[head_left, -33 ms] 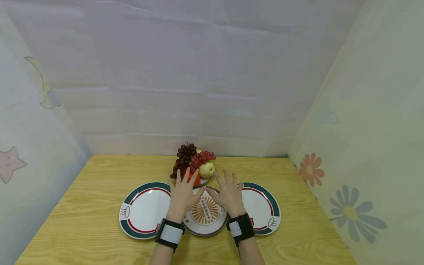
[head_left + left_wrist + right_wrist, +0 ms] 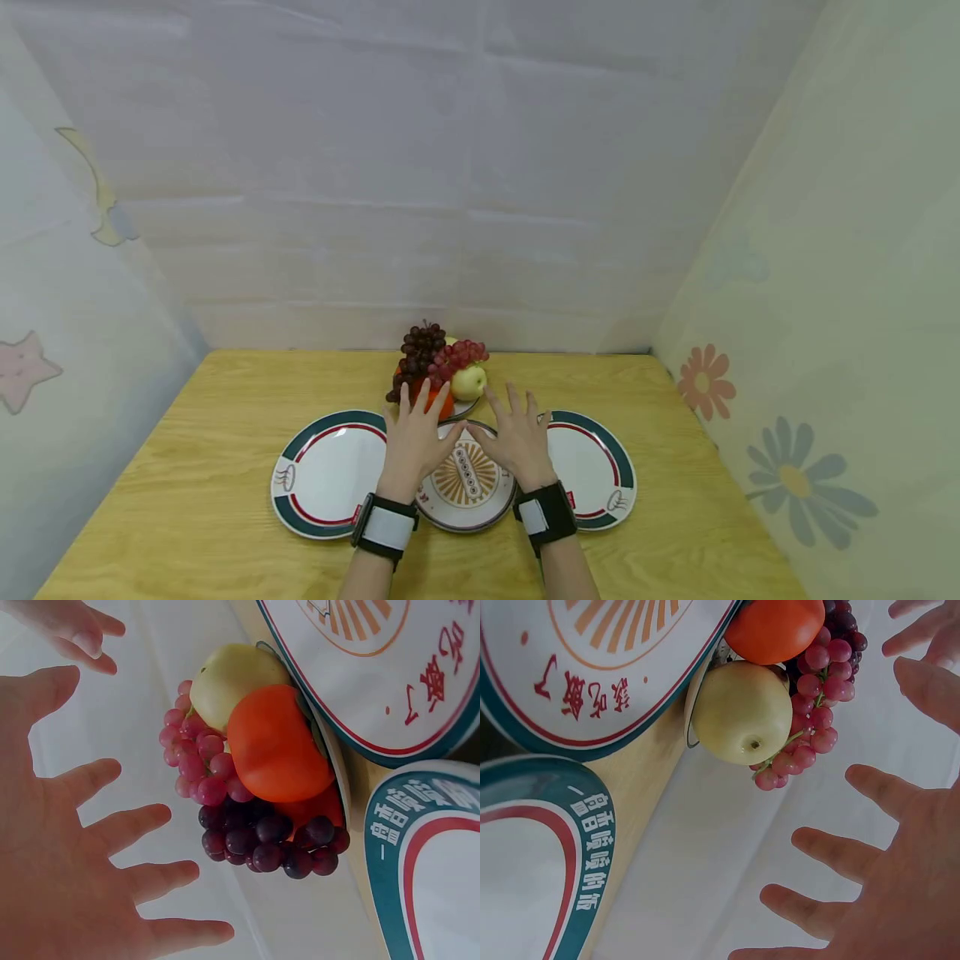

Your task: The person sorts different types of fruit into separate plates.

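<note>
Both hands are held up with fingers spread, the left hand (image 2: pixel 412 446) and the right hand (image 2: pixel 517 446), thumb tips close together. Neither holds anything. Below and between them lies a round plate (image 2: pixel 463 517) with an orange sunburst pattern, partly covered by the hands in the head view. Beyond the fingertips sits a fruit plate (image 2: pixel 467 410) bearing dark grapes (image 2: pixel 422 342), pink grapes (image 2: pixel 459 358), a pale yellow-green fruit (image 2: pixel 468 383) and an orange-red persimmon (image 2: pixel 274 742). In both wrist views, a gap shows between the fingers and the fruit.
Two white oval plates with green and red borders flank the middle, a left plate (image 2: pixel 330 475) and a right plate (image 2: pixel 592 475). All stand on a wooden table (image 2: pixel 187 500). Pale cloth walls (image 2: pixel 450 167) enclose the back and both sides.
</note>
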`<action>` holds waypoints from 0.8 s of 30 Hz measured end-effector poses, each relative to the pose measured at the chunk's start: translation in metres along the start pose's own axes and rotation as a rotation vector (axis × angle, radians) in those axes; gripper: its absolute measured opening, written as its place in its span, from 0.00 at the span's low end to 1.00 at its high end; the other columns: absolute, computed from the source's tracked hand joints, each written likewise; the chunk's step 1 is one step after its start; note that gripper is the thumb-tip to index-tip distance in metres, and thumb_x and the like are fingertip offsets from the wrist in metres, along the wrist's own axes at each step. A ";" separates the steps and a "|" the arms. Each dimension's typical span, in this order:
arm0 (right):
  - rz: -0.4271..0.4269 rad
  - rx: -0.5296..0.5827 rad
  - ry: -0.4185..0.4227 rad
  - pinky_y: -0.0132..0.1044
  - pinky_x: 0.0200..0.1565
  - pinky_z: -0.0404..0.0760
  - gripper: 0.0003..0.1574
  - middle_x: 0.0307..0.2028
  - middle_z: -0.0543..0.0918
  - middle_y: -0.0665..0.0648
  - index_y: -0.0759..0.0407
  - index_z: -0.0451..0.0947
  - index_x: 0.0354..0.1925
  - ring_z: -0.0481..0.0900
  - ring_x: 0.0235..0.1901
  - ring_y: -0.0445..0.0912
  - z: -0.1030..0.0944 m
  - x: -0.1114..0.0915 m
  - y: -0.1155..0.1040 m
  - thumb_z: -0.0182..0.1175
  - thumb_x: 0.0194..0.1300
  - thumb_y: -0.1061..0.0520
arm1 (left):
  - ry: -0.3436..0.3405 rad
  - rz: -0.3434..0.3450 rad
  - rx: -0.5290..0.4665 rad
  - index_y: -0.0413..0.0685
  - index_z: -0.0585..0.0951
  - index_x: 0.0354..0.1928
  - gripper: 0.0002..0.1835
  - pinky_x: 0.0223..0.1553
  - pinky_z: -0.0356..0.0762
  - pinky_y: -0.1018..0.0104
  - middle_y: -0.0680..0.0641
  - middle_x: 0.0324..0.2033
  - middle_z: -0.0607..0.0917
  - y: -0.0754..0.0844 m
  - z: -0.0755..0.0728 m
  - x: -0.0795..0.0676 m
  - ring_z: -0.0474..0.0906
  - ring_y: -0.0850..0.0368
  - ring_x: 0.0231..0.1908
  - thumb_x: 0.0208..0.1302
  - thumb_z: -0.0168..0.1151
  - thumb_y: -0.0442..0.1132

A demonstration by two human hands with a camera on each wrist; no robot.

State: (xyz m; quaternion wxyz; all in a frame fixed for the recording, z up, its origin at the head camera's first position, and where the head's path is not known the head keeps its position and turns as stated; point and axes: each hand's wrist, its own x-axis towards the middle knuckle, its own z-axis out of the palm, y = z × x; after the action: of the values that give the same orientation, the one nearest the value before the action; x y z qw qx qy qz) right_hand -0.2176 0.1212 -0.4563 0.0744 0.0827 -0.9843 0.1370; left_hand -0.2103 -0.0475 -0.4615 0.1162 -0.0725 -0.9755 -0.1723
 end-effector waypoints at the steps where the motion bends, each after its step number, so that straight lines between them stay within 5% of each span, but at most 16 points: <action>1: -0.001 0.003 0.004 0.75 0.56 0.54 0.44 0.68 0.58 0.62 0.43 0.60 0.67 0.51 0.66 0.67 0.000 0.000 0.000 0.54 0.57 0.30 | -0.002 0.000 0.001 0.61 0.61 0.68 0.37 0.58 0.53 0.26 0.43 0.67 0.63 0.000 0.000 0.000 0.49 0.35 0.67 0.59 0.52 0.64; 24: -0.033 0.006 0.057 0.60 0.50 0.75 0.47 0.59 0.70 0.68 0.49 0.63 0.66 0.71 0.53 0.65 0.014 -0.013 0.001 0.66 0.51 0.38 | 0.041 0.020 -0.017 0.57 0.64 0.67 0.36 0.59 0.63 0.35 0.40 0.64 0.67 -0.008 -0.003 -0.004 0.57 0.35 0.64 0.59 0.55 0.61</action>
State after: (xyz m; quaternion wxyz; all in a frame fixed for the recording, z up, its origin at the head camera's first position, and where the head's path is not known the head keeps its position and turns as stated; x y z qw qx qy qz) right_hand -0.2069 0.1204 -0.4723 0.1046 0.0953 -0.9798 0.1411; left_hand -0.2069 -0.0562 -0.4626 0.1373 -0.0797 -0.9706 -0.1809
